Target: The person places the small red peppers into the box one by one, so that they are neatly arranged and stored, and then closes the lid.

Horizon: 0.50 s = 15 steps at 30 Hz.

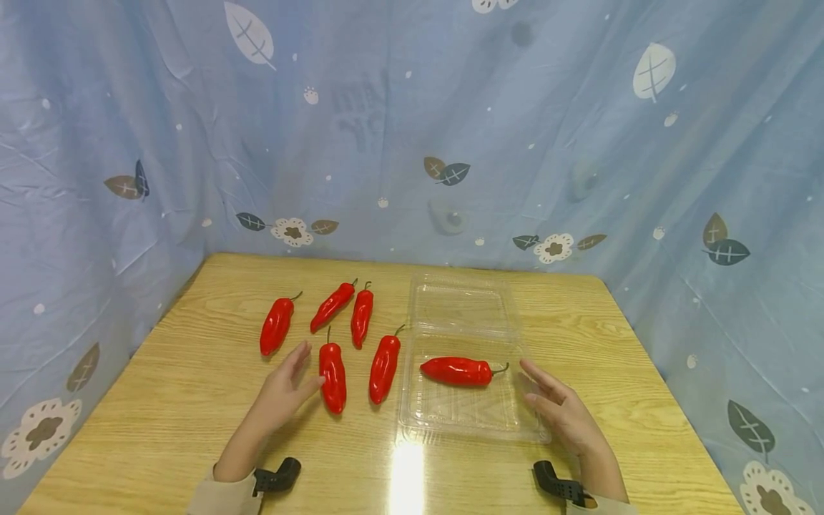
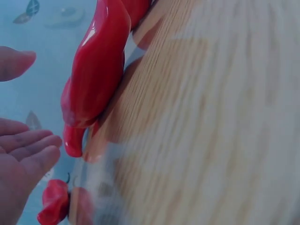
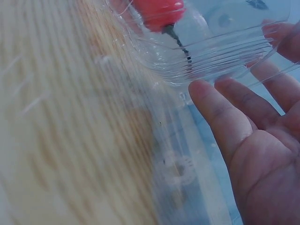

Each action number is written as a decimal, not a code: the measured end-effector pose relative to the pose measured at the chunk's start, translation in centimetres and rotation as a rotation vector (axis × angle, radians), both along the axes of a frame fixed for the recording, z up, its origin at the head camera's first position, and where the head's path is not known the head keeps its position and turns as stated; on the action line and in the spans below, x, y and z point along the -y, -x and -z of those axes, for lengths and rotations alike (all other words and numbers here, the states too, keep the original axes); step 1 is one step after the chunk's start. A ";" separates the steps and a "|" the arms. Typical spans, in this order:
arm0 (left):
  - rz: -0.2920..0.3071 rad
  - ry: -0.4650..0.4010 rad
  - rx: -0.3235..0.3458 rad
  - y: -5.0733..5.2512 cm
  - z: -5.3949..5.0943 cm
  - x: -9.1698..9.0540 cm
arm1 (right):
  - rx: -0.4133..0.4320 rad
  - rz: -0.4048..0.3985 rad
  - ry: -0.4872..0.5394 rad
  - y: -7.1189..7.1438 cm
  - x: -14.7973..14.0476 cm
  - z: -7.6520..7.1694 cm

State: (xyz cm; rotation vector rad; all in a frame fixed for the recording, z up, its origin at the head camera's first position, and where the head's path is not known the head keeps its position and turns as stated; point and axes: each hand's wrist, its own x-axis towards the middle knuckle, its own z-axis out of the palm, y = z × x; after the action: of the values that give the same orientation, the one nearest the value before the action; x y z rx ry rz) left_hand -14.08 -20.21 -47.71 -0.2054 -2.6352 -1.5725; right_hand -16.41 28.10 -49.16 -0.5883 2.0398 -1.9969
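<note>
My left hand (image 1: 280,397), fingers loosely spread and gripping nothing, was beside the closest red pepper (image 1: 333,379), apparently angled to span it. My right hand (image 1: 566,415), likewise empty, was by the clear container (image 1: 476,418), perhaps to steady it; another pepper (image 1: 455,371) lay inside.

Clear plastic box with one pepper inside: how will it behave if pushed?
The clear plastic box probably flexes: its walls look thin and ribbed. It likely slides rather than tips, lying low and wide on the table. The red pepper inside may roll; its sides are rounded.
</note>
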 end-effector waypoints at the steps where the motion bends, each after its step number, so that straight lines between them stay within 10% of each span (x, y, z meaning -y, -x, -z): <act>1: 0.003 -0.006 0.015 0.0 0.0 0.0 | -0.001 -0.001 -0.002 0.0 0.0 0.0; 15: -0.002 0.155 0.073 0.5 1.6 -1.0 | 0.006 -0.012 -0.006 0.0 0.0 -0.1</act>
State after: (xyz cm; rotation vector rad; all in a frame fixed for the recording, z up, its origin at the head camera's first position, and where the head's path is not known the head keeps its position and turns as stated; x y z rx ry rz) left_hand -14.61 -19.22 -49.33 -0.1562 -2.8142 -1.4018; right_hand -16.42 28.10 -49.11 -0.5914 2.0332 -1.9836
